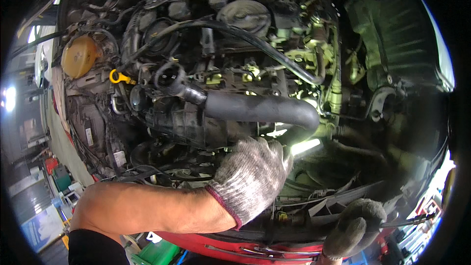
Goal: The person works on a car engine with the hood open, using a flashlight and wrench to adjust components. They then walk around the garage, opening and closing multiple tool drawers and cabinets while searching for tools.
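My left hand (pixel 255 176), in a grey knit glove with a dark red cuff, reaches over the front of a car engine. Its fingers are curled round a lit work light (pixel 305 146), whose bright strip sticks out to the right, under the bend of a thick black hose (pixel 260 109). Most of the light is hidden by the hand. At the lower right, my right hand (pixel 355 228), also gloved, is closed on a long thin rod-shaped tool (pixel 407 221) pointing right. Its exact kind does not show.
An orange-yellow reservoir (pixel 79 57) and a yellow dipstick ring (pixel 121 77) sit at the left. A thin black hose (pixel 245 34) arches across the engine. A large black housing (pixel 400 39) stands at the right. The red front edge (pixel 230 252) runs along the bottom.
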Motion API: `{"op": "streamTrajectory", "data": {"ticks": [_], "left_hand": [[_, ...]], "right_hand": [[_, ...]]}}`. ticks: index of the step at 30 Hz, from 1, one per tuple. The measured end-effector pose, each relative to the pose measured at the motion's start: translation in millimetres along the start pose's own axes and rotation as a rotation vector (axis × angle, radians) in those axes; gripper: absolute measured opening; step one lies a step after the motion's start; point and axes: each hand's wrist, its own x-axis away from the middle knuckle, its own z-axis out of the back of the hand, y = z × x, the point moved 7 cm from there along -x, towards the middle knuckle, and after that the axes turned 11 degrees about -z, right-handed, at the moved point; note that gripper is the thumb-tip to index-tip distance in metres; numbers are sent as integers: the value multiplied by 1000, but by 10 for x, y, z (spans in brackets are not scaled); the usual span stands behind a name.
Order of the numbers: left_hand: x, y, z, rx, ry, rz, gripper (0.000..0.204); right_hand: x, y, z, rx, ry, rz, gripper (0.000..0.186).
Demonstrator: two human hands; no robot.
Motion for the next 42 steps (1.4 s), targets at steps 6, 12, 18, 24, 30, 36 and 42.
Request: {"op": "streamTrajectory", "data": {"ticks": [6,12,18,24,30,36,42], "left_hand": [[297,-154,95,-60,106,82,36],[509,-352,-24,45,157,254,19],[711,-382,-53,209,259,179,34],[783,-524,-177,399,496,212,24],[885,-503,-236,393,514,194,22],[957,-434,-277,347,513,165,21],[827,-261,-284,209,578,209,21]], "right_hand": [[-39,33,-63,-14,75,-39,18],[-32,-1,-52,169,49,90,22],[-89,86,-144,68,69,62,15],[-7,7,-399,465,32,137,26],[-3,-49,-564,619,54,186,31],[10,34,-352,628,172,72,37],[-9,251,126,519,27,40,33]]}}
